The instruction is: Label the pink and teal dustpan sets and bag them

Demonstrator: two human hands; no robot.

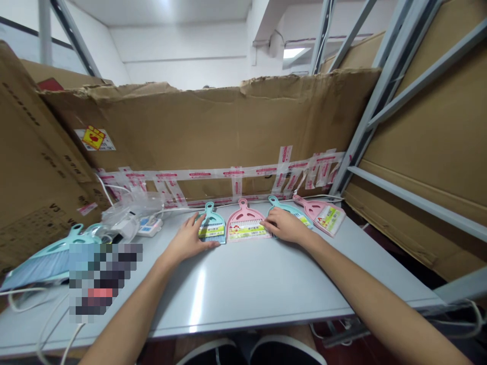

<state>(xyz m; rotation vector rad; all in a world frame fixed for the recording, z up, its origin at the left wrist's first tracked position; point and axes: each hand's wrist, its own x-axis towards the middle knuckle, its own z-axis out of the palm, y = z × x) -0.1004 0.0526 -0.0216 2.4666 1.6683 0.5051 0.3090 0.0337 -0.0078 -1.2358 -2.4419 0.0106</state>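
1. Okay, so the left hand point(186, 241) lies flat with its fingers loosely spread, not pinching anything, on a small teal plastic dustpan point(211, 223) with a paper label, thumb along its lower edge.
2. Meanwhile, the right hand point(283, 225) is flat and open too, resting on a second teal plastic dustpan point(284, 207), fingertips at the edge of a pink plastic dustpan point(243, 223) between the two teal ones.
3. Just right of those, another pink plastic dustpan point(319, 214) lies angled, all four in a row on a grey metal table point(243, 289) against a taped brown cardboard sheet point(209, 132).
4. Off left, a bigger teal dustpan point(49, 263), a crumpled clear plastic bag point(129, 210) and a white electrical device point(149, 225) sit near a pixelated patch.
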